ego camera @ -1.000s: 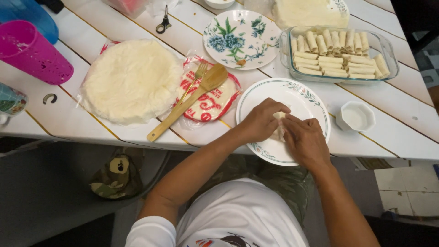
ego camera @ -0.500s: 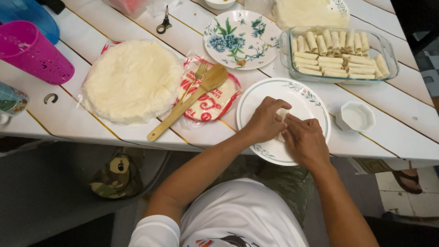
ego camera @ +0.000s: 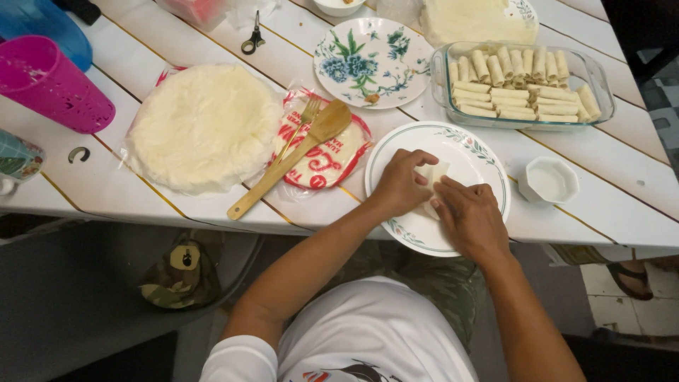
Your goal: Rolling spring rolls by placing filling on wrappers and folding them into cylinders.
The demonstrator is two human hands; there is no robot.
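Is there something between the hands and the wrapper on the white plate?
No. The left hand and the right hand both lie directly on the wrapper on the white plate; nothing visible stands between them.

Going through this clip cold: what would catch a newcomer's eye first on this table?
Probably the two hands, left hand and right hand, pressed together over a pale wrapper on the white plate at the near table edge. Next, the glass dish of finished rolls behind it at right, and the big round stack of wrappers at left, beside a wooden spatula.
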